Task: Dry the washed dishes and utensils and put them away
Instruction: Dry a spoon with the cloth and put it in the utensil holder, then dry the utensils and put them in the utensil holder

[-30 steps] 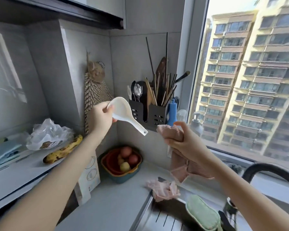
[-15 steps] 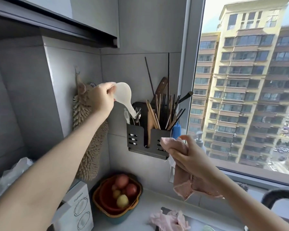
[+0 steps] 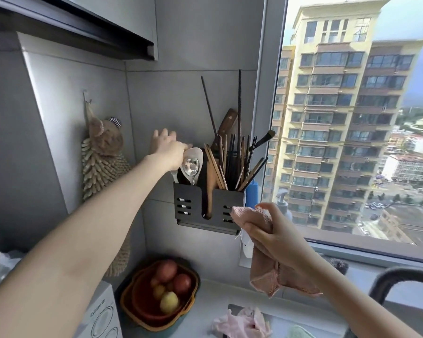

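The white spoon (image 3: 198,154) stands handle-down, near upright, in the wall holder's (image 3: 188,191) left compartment. Its bowl is just right of the left grip (image 3: 167,150), whose splayed fingers barely touch its rim and hold nothing. The right grip (image 3: 276,237), lower by the holder's right corner, is clenched on the pink cloth (image 3: 264,276).

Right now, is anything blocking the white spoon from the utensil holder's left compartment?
Nothing visible does. The white spoon already stands bowl-up in the left compartment of the black holder, just behind a metal spoon. The left hand is at its bowl, fingers spread.
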